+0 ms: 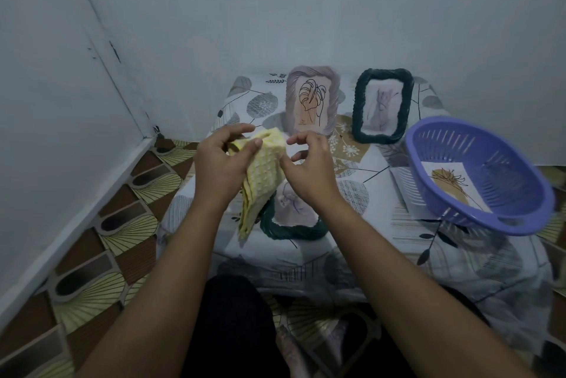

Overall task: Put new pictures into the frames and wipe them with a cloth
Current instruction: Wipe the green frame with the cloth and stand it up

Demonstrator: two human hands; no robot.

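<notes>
Left hand [219, 168] – fingers clenched on a yellow waffle-weave cloth [265, 169] above a dark green woven picture frame [294, 232] lying on the desk [275, 261]; right hand [309, 171] fingers curled at its edge – grasp unclear.

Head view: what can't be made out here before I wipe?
- Near frame: top half hidden by the cloth and right hand.
- Right hand's fingers: unclear whether they pinch the cloth.
- Picture in the basket: partly behind the basket's wall.
- Far green frame: its drawing is too faint to read.
</notes>
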